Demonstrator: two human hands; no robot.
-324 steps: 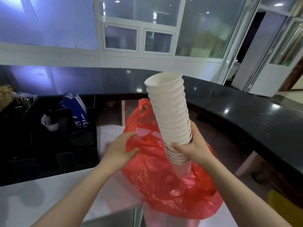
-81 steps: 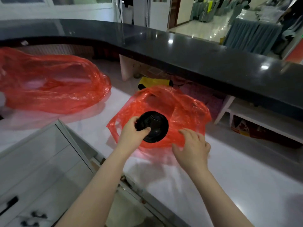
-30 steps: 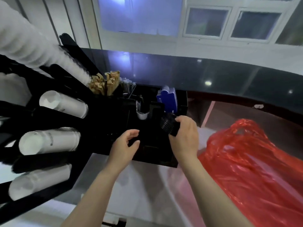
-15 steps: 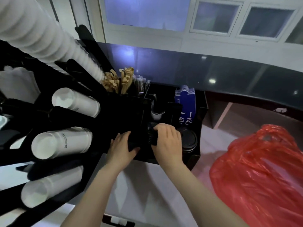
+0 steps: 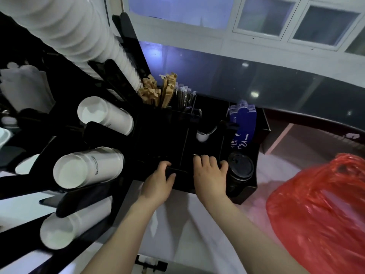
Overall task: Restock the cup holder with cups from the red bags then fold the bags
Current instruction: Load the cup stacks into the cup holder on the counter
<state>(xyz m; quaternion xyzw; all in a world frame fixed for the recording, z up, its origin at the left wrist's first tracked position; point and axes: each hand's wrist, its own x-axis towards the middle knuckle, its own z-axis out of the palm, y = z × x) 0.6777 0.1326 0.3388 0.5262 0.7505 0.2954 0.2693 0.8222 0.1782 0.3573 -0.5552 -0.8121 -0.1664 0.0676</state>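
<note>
Standing at the left, black cup holder (image 5: 65, 133) with white cup stacks (image 5: 87, 167) lying in its angled slots, open mouths toward the camera; one long stack (image 5: 83, 36) slanting down from the top left corner. Just right of it, joined black organizer tray (image 5: 245, 194) on the white counter (image 5: 177, 234): brown paper packets (image 5: 158, 91) and wrapped straws (image 5: 185, 95) upright at the back, blue sleeves (image 5: 244, 123) at the back right, small white cup (image 5: 203, 135) in a middle compartment, stack of black lids (image 5: 241, 169) seated in the round front-right slot. Slumped on the counter at the right edge, red bag (image 5: 320, 210), crumpled and well apart from the holder. Running behind everything, dark glossy bar top (image 5: 276, 84) under frosted windows (image 5: 260, 14).

Resting on the tray's front rim, left hand (image 5: 158, 184), fingers curled over the edge, thumb along the outer face. Reaching into the dark compartment just left of the lid slot, right hand (image 5: 211, 175), fingers bent downward; whether anything is held underneath cannot be told, fingertips lost in shadow.

Compared with half a second ago: right hand lower and deeper in the tray, dark object formerly gripped no longer visible; left hand now clasping the rim rather than lying against the tray wall.
</note>
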